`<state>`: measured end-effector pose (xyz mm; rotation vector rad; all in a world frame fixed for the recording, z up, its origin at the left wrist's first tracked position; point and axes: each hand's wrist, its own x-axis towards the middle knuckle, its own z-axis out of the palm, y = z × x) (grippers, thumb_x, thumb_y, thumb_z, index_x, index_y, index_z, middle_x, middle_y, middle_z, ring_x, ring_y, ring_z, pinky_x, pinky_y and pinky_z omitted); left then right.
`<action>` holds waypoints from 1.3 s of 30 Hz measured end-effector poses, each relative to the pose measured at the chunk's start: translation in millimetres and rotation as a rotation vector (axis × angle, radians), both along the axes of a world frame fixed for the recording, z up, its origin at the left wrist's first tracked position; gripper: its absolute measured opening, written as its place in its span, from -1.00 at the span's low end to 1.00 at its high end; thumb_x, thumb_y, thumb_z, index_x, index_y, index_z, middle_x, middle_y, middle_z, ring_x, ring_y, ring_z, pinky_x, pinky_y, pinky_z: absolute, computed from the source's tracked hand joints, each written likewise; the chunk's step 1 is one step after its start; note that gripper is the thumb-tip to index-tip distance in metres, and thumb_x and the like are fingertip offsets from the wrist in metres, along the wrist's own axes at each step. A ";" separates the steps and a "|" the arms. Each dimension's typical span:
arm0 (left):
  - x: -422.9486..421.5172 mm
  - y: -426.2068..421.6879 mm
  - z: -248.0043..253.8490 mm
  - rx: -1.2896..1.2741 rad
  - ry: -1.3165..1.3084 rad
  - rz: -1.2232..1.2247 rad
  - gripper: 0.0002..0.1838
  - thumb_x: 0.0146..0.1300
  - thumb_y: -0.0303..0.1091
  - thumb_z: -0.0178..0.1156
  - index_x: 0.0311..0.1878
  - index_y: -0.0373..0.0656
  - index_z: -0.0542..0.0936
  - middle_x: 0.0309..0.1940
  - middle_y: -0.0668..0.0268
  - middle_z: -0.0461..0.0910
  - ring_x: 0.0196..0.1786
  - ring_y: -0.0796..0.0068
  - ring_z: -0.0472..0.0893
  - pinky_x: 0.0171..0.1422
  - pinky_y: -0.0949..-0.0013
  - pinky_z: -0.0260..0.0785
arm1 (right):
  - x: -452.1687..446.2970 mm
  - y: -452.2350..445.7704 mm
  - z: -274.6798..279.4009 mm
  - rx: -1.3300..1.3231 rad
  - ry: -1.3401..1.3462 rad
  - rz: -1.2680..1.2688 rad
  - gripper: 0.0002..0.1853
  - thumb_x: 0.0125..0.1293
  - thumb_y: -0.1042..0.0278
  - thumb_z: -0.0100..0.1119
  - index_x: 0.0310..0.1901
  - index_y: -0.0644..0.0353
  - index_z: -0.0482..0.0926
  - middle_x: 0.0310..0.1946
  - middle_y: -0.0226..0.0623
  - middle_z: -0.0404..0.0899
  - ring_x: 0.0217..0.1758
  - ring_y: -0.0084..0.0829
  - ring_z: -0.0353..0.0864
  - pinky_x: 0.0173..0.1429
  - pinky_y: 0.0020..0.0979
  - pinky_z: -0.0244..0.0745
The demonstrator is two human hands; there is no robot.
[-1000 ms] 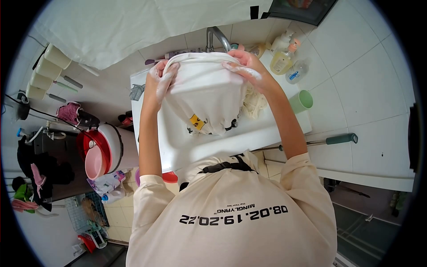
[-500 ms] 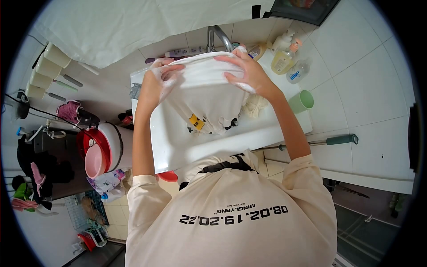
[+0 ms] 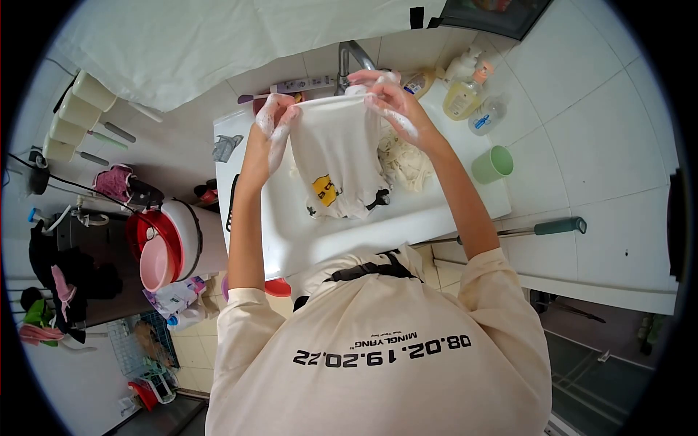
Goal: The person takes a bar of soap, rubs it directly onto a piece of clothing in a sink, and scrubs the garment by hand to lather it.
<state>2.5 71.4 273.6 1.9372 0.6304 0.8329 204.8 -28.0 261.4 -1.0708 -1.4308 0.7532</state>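
A white garment (image 3: 338, 145) with a yellow and black print near its lower end hangs stretched over the white sink (image 3: 342, 240). My left hand (image 3: 275, 120), streaked with suds, pinches its upper left corner. My right hand (image 3: 398, 105), also soapy, grips the upper right corner, with some fingers raised. The garment's lower end is bunched and reaches down into the basin. Beside it, under my right forearm, lies a crumpled cream cloth (image 3: 408, 166). Behind the hands rises the metal faucet (image 3: 358, 59).
On the sink's right ledge stand a yellowish pump bottle (image 3: 462, 100), a clear bottle (image 3: 486, 118) and a green cup (image 3: 494, 165). A grey cloth (image 3: 227, 147) lies on the left rim. Pink and red basins (image 3: 156, 265) are at the left. A green-handled pole (image 3: 558, 227) is at the right.
Both hands have drawn the garment's top edge slightly down and closer together, pulling it into a narrower, straighter panel. More of the cream cloth shows beside it.
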 end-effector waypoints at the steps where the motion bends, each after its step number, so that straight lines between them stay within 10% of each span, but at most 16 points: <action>1: 2.8 -1.0 -1.1 -0.010 -0.041 0.050 -0.78 0.19 -0.26 -0.04 -0.27 -0.25 0.35 -0.48 0.32 0.40 -0.34 0.56 0.36 -0.18 0.55 0.20 | -2.7 1.9 0.2 -0.031 0.081 -0.009 -0.84 0.22 0.26 -0.03 -0.33 0.17 0.41 -0.09 -0.46 0.23 -0.17 -0.62 0.28 -0.05 -0.52 0.20; 5: 15.7 -5.2 -4.2 -0.019 -0.144 0.214 -0.76 0.19 -0.23 -0.04 -0.29 -0.25 0.36 -0.53 0.31 0.39 -0.41 0.54 0.31 -0.25 0.49 0.20 | -17.5 4.9 1.2 -0.091 0.202 -0.244 -0.84 0.27 0.23 -0.11 -0.30 0.13 0.34 -0.52 -0.62 0.22 -0.43 -0.79 0.12 -0.35 -0.69 0.10; 15: 27.0 -11.9 -10.4 0.031 -0.166 0.320 -0.78 0.19 -0.27 -0.01 -0.29 -0.25 0.39 -0.57 0.35 0.33 -0.45 0.65 0.28 -0.33 0.49 0.18 | -18.3 21.7 -20.9 -0.082 0.280 -0.321 -0.85 0.25 0.26 -0.06 -0.31 0.16 0.38 -0.45 -0.59 0.22 -0.37 -0.75 0.15 -0.23 -0.74 0.09; 18: 22.2 -12.0 -7.9 -0.226 0.029 0.189 -0.72 0.18 -0.16 0.00 -0.31 -0.24 0.40 -0.56 0.40 0.33 -0.46 0.65 0.26 -0.34 0.50 0.17 | -17.8 27.5 -28.7 0.079 0.343 -0.257 -0.83 0.26 0.24 -0.08 -0.31 0.16 0.35 -0.65 -0.64 0.14 -0.62 -0.81 0.03 -0.58 -0.69 -0.02; 22: 16.2 -13.9 -30.5 -0.351 0.183 -0.046 -0.59 0.13 0.04 -0.02 -0.35 -0.18 0.40 -0.52 0.50 0.28 -0.43 0.72 0.21 -0.32 0.58 0.11 | -25.0 23.3 -21.8 0.030 -0.043 -0.589 -0.79 0.20 0.24 -0.01 -0.42 0.22 0.37 -0.74 -0.37 0.30 -0.69 -0.55 0.26 -0.58 -0.52 0.16; 28: 34.2 -23.7 -55.0 -1.071 -0.462 0.000 -0.67 0.11 0.06 0.01 -0.45 -0.02 0.36 -0.55 0.52 0.31 -0.45 0.71 0.30 -0.37 0.54 0.19 | -89.1 -6.8 -32.5 0.080 -0.744 -0.620 -0.70 0.15 0.15 0.00 -0.58 0.18 0.35 -0.77 -0.18 0.33 -0.75 -0.29 0.32 -0.61 -0.35 0.25; 29: 24.3 -20.9 -62.2 -1.103 -0.476 -0.428 -0.68 0.13 0.07 -0.01 -0.38 0.00 0.41 -0.45 0.47 0.40 -0.36 0.66 0.42 -0.35 0.52 0.33 | -93.0 -3.3 -34.1 0.082 -0.746 -0.618 -0.70 0.15 0.15 0.00 -0.58 0.18 0.35 -0.77 -0.18 0.33 -0.75 -0.29 0.32 -0.61 -0.35 0.25; 30: 39.7 -49.3 -80.5 -1.043 -0.664 -0.080 -0.70 0.14 0.05 -0.02 -0.38 0.02 0.42 -0.46 0.48 0.43 -0.38 0.63 0.43 -0.28 0.49 0.36 | -96.7 -1.2 -36.0 0.185 -0.737 -0.641 -0.68 0.14 0.13 0.00 -0.61 0.19 0.35 -0.79 -0.18 0.32 -0.75 -0.25 0.35 -0.62 -0.32 0.25; 32: 46.2 -71.4 -58.0 -1.504 -0.754 -0.087 -0.70 0.17 0.01 -0.04 -0.32 -0.01 0.44 -0.45 0.47 0.44 -0.35 0.61 0.44 -0.24 0.46 0.37 | -91.5 4.7 -41.1 0.280 -0.726 -0.664 -0.66 0.13 0.11 0.00 -0.64 0.19 0.36 -0.81 -0.17 0.32 -0.74 -0.22 0.38 -0.64 -0.29 0.25; 35: 43.8 -65.7 -84.4 -1.264 -0.562 -0.031 -0.71 0.20 -0.03 -0.09 -0.28 -0.04 0.44 -0.41 0.44 0.46 -0.33 0.59 0.46 -0.20 0.45 0.38 | -73.4 20.2 -48.5 -0.008 -0.712 -0.796 -0.70 0.12 0.21 0.01 -0.69 0.15 0.38 -0.83 -0.23 0.35 -0.77 -0.30 0.40 -0.68 -0.36 0.25; 39: 27.6 -48.7 -110.3 -1.509 -0.602 -0.035 -0.74 0.23 -0.12 -0.14 -0.20 -0.05 0.42 -0.33 0.36 0.50 -0.32 0.50 0.52 -0.23 0.42 0.43 | -96.6 -2.2 -49.2 0.243 -0.923 -0.527 -0.68 0.15 0.22 -0.06 -0.67 0.19 0.38 -0.82 -0.16 0.34 -0.76 -0.24 0.40 -0.69 -0.35 0.29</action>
